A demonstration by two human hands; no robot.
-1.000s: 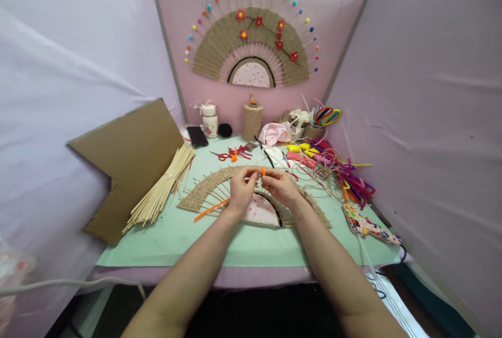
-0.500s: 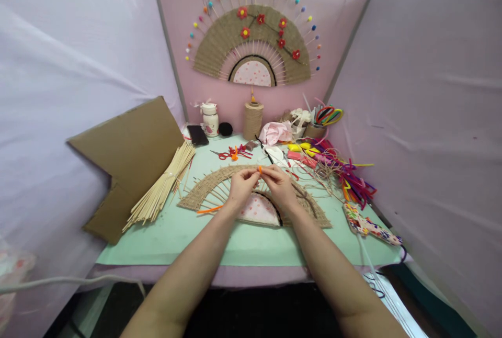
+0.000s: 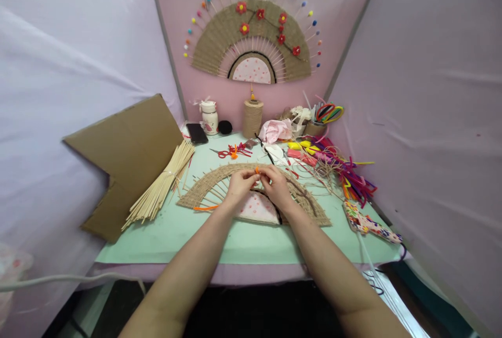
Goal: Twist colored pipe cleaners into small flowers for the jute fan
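The left hand (image 3: 240,187) and right hand (image 3: 276,187) pinch an orange stem (image 3: 257,169) between their fingertips, over the fan (image 3: 202,183) that lies in the middle of the tabletop (image 3: 251,246), set back from its front edge. The stem is thin and probably springy, so one slackened pinch could let it twist loose. What looks like its tail (image 3: 206,207) points toward the tabletop's left edge and might snag the fan's sticks (image 3: 215,191) if tugged.

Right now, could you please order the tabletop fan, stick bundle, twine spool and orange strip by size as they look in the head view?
1. Tabletop fan
2. Stick bundle
3. Twine spool
4. Orange strip, judging only its visible part
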